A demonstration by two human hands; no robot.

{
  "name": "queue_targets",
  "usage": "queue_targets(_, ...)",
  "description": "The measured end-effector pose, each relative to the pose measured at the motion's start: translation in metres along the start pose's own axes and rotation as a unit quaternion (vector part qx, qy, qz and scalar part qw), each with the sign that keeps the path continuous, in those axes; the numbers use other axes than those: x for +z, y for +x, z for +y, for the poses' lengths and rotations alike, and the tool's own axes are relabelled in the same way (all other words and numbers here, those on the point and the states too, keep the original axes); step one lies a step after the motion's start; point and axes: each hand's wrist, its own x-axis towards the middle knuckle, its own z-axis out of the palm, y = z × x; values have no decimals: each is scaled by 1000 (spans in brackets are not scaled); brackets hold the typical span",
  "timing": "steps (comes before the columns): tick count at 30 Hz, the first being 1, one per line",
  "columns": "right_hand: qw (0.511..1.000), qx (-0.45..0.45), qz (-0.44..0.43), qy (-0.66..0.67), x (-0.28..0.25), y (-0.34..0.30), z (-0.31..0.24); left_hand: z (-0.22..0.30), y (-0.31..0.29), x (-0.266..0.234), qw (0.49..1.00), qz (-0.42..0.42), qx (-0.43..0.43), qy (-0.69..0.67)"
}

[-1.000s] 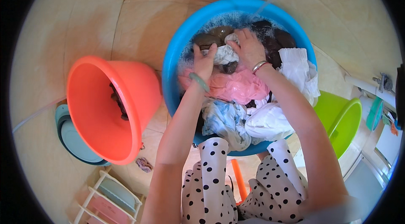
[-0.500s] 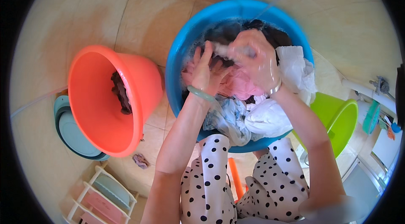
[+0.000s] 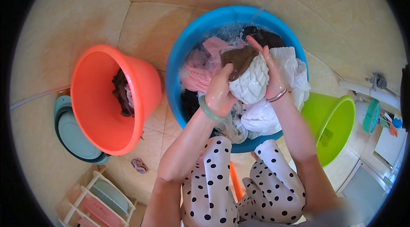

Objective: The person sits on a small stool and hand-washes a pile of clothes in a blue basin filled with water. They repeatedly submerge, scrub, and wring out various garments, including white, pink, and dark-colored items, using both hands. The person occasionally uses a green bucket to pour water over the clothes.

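Holding brown-and-white cloth (image 3: 250,83) within the round blue plastic tub's (image 3: 232,12) rim, the left hand (image 3: 219,91) is gripping, the right hand (image 3: 275,77) extending fingers.

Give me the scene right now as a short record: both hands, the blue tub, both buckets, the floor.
Left hand: cupped on the left of a brown-and-white cloth bundle, thumb at its brown part
Right hand: against the bundle's right, fingers extended
Blue tub: suds, pink garment, white garment with gathered band
Orange-red bucket: left of tub, dark laundry inside
Lime-green bucket: right of tub
Floor: small mauve cloth near the orange-red bucket
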Motion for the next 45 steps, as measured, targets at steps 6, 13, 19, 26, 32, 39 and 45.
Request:
queue_targets(6,988,-18,-45,-145,-9,-3,3,-9,43,-27,923,11,92,373)
queue_targets(13,970,-192,149,-28,-14,10,9,-3,9,-13,996,1,54,76)
queue_targets(19,985,-105,120,67,-10,5,42,-26,24,11,932,126,264,212)
queue_targets(26,991,17,-7,131,-13,7,39,-21,23,4,611,51,542,575)
queue_targets(32,947,-81,-263,-165,-27,2,21,-5,10,4,522,-136,541,645)
queue_targets(39,812,-129,-374,-429,-70,29,28,-19,-1,3,422,-142,581,681)
queue_targets(45,867,-10,-298,-399,-25,17,14,-19,-10,-2,384,-180,571,703)
